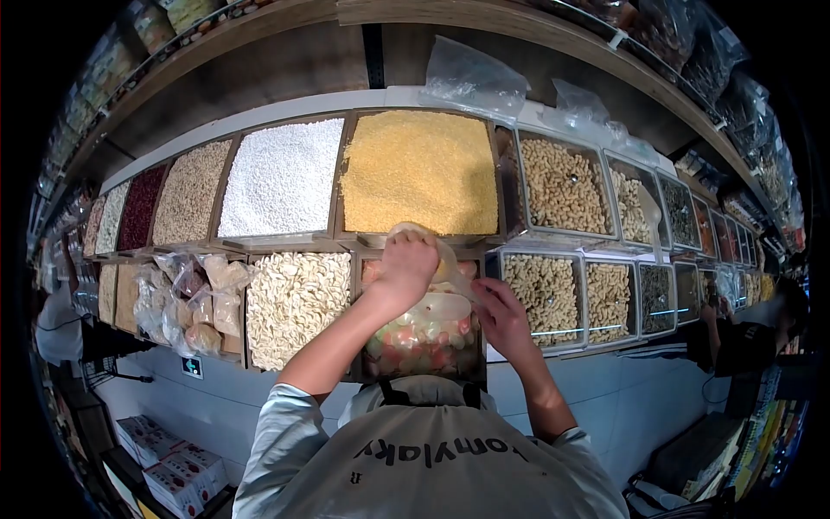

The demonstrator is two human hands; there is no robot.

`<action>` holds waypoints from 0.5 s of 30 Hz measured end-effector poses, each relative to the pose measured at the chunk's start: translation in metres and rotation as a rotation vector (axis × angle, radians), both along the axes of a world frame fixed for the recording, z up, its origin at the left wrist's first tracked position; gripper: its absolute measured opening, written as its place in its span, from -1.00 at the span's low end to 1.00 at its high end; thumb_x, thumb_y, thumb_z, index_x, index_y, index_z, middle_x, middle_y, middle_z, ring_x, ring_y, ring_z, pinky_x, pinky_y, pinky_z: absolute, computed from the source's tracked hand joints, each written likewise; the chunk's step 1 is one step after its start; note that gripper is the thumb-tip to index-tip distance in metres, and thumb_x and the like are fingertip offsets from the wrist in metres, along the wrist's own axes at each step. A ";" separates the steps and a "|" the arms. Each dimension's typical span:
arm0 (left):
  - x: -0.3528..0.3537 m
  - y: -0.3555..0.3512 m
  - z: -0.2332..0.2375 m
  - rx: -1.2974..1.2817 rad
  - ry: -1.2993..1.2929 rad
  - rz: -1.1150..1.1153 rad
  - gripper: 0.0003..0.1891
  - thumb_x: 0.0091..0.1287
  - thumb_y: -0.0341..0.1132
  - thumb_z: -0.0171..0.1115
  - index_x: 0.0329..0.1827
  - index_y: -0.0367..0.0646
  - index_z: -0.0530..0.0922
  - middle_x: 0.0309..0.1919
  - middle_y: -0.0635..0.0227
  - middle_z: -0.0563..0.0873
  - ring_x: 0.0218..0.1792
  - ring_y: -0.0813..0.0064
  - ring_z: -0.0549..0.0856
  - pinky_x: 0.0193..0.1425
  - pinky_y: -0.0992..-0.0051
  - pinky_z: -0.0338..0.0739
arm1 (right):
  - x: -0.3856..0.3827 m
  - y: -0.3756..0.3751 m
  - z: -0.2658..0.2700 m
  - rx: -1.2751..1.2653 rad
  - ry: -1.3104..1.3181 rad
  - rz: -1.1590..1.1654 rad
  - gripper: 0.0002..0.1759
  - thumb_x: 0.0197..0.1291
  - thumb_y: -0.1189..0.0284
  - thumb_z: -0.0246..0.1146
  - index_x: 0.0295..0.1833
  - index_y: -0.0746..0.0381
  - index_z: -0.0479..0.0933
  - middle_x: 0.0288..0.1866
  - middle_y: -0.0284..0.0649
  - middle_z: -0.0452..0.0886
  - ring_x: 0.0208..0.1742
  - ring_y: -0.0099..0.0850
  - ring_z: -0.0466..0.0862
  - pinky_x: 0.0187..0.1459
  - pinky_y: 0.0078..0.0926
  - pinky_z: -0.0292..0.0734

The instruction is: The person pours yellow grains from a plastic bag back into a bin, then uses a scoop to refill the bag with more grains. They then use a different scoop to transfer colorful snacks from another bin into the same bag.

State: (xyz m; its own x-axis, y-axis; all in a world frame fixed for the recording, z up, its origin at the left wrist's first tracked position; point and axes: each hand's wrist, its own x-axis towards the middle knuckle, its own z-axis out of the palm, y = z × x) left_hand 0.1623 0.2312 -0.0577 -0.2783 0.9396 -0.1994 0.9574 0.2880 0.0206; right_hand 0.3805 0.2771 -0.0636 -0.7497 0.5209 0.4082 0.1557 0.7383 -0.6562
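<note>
The bag (428,333) is thin, glossy clear plastic; the scoop (447,258) smooth pale plastic. The left bins (343,182) have matt brown wooden frames; the right bins (571,235) are shiny clear plastic.

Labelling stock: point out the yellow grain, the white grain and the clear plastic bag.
Fine yellow grain (419,173): head view, mid-heap.
Small white grain (281,177): head view, mid-heap.
Clear plastic bag (424,333): head view, filled belly.

Grain bin (419,173) golden yellow; pellet bin (281,177) white. Beans (141,208) dark red. Nuts (562,186) tan. Slices (294,298) cream. Bag (424,333) clear, its contents mottled pink, white and pale green. Scoop (447,259) whitish. Shirt (432,458) light grey with black lettering.
</note>
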 end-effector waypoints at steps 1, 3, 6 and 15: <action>0.000 0.000 -0.001 0.000 0.000 0.000 -0.68 0.34 -0.45 0.21 0.15 -0.29 0.56 0.07 -0.02 0.71 0.12 0.02 0.71 0.16 0.15 0.62 | 0.000 0.000 0.000 0.009 0.001 0.000 -0.58 0.14 0.71 0.37 0.16 0.37 0.62 0.13 -0.10 0.58 -0.13 -0.19 0.70 -0.11 -0.35 0.65; -0.001 0.000 -0.002 -0.043 -0.025 0.009 -0.65 0.39 -0.43 0.16 0.22 -0.33 0.49 0.10 -0.09 0.68 0.15 0.01 0.69 0.21 0.16 0.60 | -0.001 0.000 -0.001 0.018 0.001 0.001 -0.58 0.14 0.72 0.37 0.15 0.37 0.62 0.12 -0.10 0.58 -0.13 -0.19 0.70 -0.11 -0.35 0.65; -0.001 -0.001 0.000 -0.042 -0.039 0.015 -0.64 0.39 -0.43 0.18 0.22 -0.35 0.48 0.11 -0.12 0.67 0.16 0.01 0.69 0.22 0.18 0.62 | -0.002 -0.001 -0.001 0.015 0.010 0.005 -0.58 0.14 0.72 0.37 0.15 0.36 0.62 0.13 -0.10 0.59 -0.13 -0.20 0.71 -0.11 -0.35 0.65; -0.010 0.002 0.007 -0.023 -0.111 -0.018 -0.69 0.32 -0.48 0.23 0.11 -0.36 0.59 -0.02 -0.09 0.75 0.07 0.00 0.75 0.07 0.22 0.71 | -0.004 -0.003 -0.002 -0.009 -0.041 -0.022 -0.54 0.11 0.76 0.36 0.17 0.33 0.64 0.16 -0.08 0.60 -0.05 -0.17 0.73 -0.06 -0.36 0.67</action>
